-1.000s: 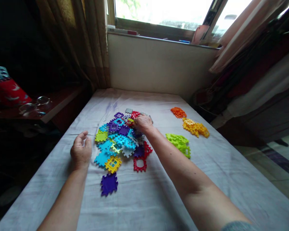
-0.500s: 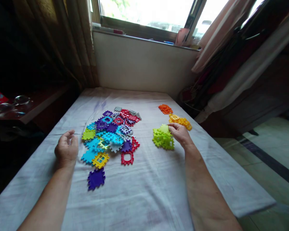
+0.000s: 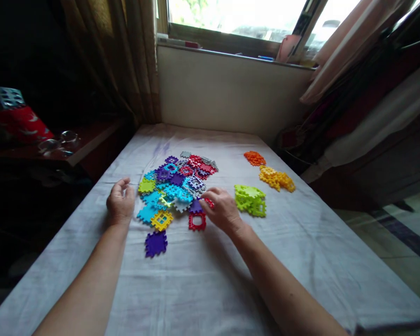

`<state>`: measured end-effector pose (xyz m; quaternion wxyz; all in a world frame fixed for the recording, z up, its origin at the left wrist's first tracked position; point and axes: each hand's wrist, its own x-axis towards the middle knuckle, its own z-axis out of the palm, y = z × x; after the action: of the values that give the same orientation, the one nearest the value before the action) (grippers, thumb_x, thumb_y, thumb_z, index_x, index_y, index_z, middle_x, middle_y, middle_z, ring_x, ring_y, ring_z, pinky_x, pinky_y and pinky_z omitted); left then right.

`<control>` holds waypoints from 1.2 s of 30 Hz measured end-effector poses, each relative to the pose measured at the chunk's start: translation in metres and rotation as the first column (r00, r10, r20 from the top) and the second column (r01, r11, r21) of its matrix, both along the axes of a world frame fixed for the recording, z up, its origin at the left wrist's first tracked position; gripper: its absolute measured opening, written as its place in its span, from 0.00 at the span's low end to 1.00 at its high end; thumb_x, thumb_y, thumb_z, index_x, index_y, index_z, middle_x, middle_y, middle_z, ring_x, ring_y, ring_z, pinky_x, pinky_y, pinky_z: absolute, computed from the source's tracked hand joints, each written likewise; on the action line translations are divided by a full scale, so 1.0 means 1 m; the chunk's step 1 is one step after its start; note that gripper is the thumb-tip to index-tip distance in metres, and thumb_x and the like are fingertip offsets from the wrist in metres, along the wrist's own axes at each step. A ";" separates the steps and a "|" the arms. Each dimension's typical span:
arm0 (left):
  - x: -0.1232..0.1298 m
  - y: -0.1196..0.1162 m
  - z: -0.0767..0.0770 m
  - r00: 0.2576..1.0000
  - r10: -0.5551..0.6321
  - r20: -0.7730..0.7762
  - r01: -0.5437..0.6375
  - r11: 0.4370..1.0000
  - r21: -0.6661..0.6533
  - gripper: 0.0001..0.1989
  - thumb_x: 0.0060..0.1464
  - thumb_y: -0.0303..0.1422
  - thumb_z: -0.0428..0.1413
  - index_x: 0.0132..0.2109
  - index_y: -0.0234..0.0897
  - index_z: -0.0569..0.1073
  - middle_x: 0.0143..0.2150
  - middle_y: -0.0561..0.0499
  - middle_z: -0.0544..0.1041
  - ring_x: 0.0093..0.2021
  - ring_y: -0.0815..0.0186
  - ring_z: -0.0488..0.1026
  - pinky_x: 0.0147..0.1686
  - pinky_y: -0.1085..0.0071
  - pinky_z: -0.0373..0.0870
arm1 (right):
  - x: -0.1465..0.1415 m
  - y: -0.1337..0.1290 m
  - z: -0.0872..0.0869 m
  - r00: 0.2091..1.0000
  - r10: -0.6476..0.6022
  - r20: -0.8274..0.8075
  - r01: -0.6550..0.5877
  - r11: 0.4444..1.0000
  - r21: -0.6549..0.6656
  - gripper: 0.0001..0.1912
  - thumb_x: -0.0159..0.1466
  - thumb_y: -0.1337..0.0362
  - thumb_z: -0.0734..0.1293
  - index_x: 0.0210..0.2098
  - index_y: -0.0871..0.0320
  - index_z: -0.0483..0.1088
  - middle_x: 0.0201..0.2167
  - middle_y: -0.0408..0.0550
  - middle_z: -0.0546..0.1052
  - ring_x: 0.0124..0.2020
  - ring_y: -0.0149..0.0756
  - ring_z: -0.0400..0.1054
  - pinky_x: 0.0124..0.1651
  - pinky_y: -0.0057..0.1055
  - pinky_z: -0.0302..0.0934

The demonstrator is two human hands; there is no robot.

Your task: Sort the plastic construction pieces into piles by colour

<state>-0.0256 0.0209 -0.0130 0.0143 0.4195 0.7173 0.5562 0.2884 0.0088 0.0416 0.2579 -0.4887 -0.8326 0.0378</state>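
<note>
Spectacles (image 3: 59,143) lie at far left on a dark wooden ledge (image 3: 91,142), just beside a red patterned container (image 3: 30,123). Next comes a brown curtain (image 3: 135,60), hanging down behind the white cloth-covered surface (image 3: 182,289). Near that surface's left side rests the left hand (image 3: 121,201), its fingers loosely curled, the thumb standing a little apart, nothing held.

Just beyond it begins a mixed heap (image 3: 177,179) of flat, notched plastic pieces, overlapping one another in blue, purple, red, grey and other colours. A lime tile (image 3: 146,185) sits on its left edge. Nearer the person, a solid purple tile (image 3: 156,244) lies below a yellow window-patterned tile (image 3: 162,220). Farther right is a red frame (image 3: 197,228) with a rounded opening.

Right hand (image 3: 221,208) is at the heap's right edge, fingers bent and fairly close together; a red piece (image 3: 209,202) shows by them, though I cannot tell whether it is gripped. To the right lies a lime-green pile (image 3: 251,200), then an orange pile (image 3: 255,158) farther back, and a yellow pile (image 3: 277,179) nearest the surface's right edge. Dark and pale clothes (image 3: 378,93) hang beyond.
</note>
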 end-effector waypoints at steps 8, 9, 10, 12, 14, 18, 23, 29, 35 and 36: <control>0.003 -0.001 -0.001 0.999 -0.037 -0.009 0.037 0.999 0.034 0.17 0.53 0.37 0.51 0.48 0.36 0.75 0.46 0.44 0.81 0.47 0.59 0.78 0.51 0.62 0.73 | -0.079 -0.009 -0.007 0.973 0.151 0.176 -0.152 0.988 -0.007 0.16 0.67 0.56 0.66 0.52 0.51 0.75 0.63 0.52 0.69 0.62 0.47 0.59 0.60 0.44 0.56; 0.003 -0.001 -0.002 0.999 -0.032 -0.011 0.033 0.999 0.034 0.17 0.53 0.37 0.51 0.47 0.37 0.75 0.46 0.44 0.81 0.47 0.59 0.78 0.50 0.62 0.73 | -0.081 -0.007 -0.006 0.970 0.153 0.191 -0.152 0.988 -0.020 0.13 0.67 0.57 0.65 0.48 0.52 0.76 0.62 0.51 0.69 0.62 0.47 0.59 0.60 0.44 0.56; 0.003 -0.001 -0.002 0.999 -0.029 -0.013 0.029 0.999 0.034 0.17 0.54 0.37 0.51 0.48 0.37 0.75 0.46 0.45 0.81 0.47 0.59 0.78 0.50 0.62 0.73 | -0.082 -0.005 -0.006 0.969 0.154 0.193 -0.151 0.988 -0.029 0.11 0.67 0.58 0.65 0.44 0.52 0.77 0.62 0.51 0.70 0.62 0.47 0.60 0.60 0.44 0.56; 0.003 0.000 -0.002 0.999 -0.028 -0.020 0.028 0.999 0.032 0.16 0.55 0.37 0.51 0.48 0.37 0.75 0.46 0.45 0.81 0.47 0.60 0.78 0.50 0.62 0.73 | -0.080 -0.001 -0.007 0.981 0.141 0.132 -0.139 0.990 -0.027 0.09 0.67 0.60 0.65 0.40 0.52 0.78 0.60 0.50 0.72 0.61 0.46 0.61 0.60 0.44 0.57; 0.003 -0.001 -0.002 0.999 -0.037 -0.040 0.038 0.999 0.025 0.17 0.55 0.37 0.50 0.48 0.37 0.74 0.47 0.44 0.81 0.47 0.59 0.78 0.50 0.62 0.73 | -0.074 0.004 -0.010 0.994 0.104 -0.020 -0.104 0.995 0.002 0.09 0.67 0.60 0.65 0.39 0.52 0.78 0.57 0.50 0.74 0.58 0.44 0.64 0.60 0.43 0.58; 0.007 -0.004 0.002 0.984 -0.072 -0.160 0.074 0.997 0.007 0.17 0.57 0.37 0.50 0.49 0.35 0.75 0.49 0.42 0.81 0.49 0.58 0.78 0.52 0.61 0.73 | -0.058 0.019 -0.017 0.921 0.030 -0.388 -0.013 0.999 0.045 0.11 0.66 0.61 0.63 0.35 0.54 0.77 0.51 0.51 0.78 0.53 0.40 0.70 0.58 0.39 0.62; 0.026 -0.014 0.015 0.881 -0.256 -0.399 0.248 0.966 -0.070 0.15 0.59 0.36 0.49 0.48 0.39 0.76 0.48 0.45 0.81 0.50 0.58 0.77 0.54 0.61 0.71 | -0.011 0.035 -0.017 0.801 -0.177 -0.572 0.172 0.983 -0.064 0.17 0.65 0.53 0.61 0.38 0.56 0.78 0.36 0.50 0.81 0.36 0.38 0.75 0.40 0.33 0.67; 0.065 -0.032 0.023 0.590 -0.576 -0.565 0.488 0.812 -0.319 0.18 0.61 0.41 0.51 0.54 0.43 0.76 0.57 0.47 0.78 0.60 0.56 0.71 0.65 0.51 0.59 | 0.086 0.028 -0.011 0.832 -0.378 -0.405 0.460 0.879 0.123 0.20 0.66 0.49 0.59 0.36 0.55 0.78 0.33 0.53 0.81 0.36 0.43 0.75 0.43 0.39 0.67; 0.080 -0.038 0.021 0.449 -0.695 -0.562 0.424 0.719 -0.550 0.26 0.61 0.45 0.51 0.63 0.43 0.69 0.67 0.45 0.68 0.69 0.51 0.61 0.68 0.44 0.49 | 0.134 0.008 -0.016 0.849 -0.481 -0.219 0.522 0.826 0.212 0.19 0.69 0.53 0.58 0.36 0.52 0.77 0.39 0.53 0.80 0.42 0.48 0.75 0.48 0.48 0.66; 0.079 -0.038 0.020 0.452 -0.695 -0.559 0.416 0.719 -0.557 0.25 0.62 0.46 0.51 0.63 0.43 0.69 0.67 0.45 0.69 0.68 0.51 0.62 0.68 0.43 0.49 | 0.135 0.007 -0.018 0.852 -0.486 -0.192 0.520 0.828 0.210 0.18 0.68 0.54 0.58 0.36 0.51 0.77 0.39 0.52 0.80 0.42 0.48 0.75 0.48 0.48 0.67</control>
<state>0.0538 -0.0174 0.0074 -0.0203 0.8111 0.5605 0.1661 0.4231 0.0154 0.0239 0.3730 -0.6501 -0.6533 -0.1068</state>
